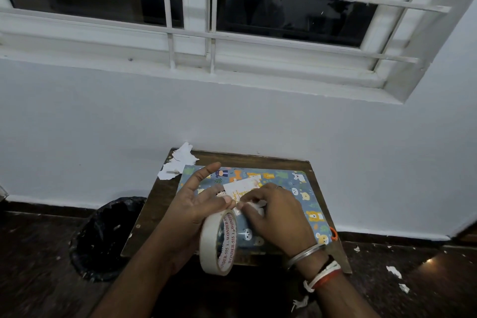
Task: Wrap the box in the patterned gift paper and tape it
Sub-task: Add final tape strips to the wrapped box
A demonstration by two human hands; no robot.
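We see the wrapped box lying flat on a small dark wooden table, under and just beyond both hands. The left hand is over its near-left part and the right hand over its middle. The box's far edge runs left to right, parallel with the wall. The hands cover its near side, so we cannot tell which side is the longer.

The paper is smooth, blue-grey and printed with bears and leaves. On top lies a white card with gold script, slanted so that its long axis runs from near left to far right.

The left hand keeps its fingers straight and spread. Its thumb is pressed on the top rim of the tape roll, holding it against the palm. The roll is a pale ring standing on edge, with red lettering around its inner core and its hole facing right. The right hand's fingers are curled, pinching the tape strip drawn off the roll, just above the box. A metal bangle circles that wrist.

Torn white scraps sit at the table's far-left corner. A bin with a crinkled black liner stands on the floor to the left.
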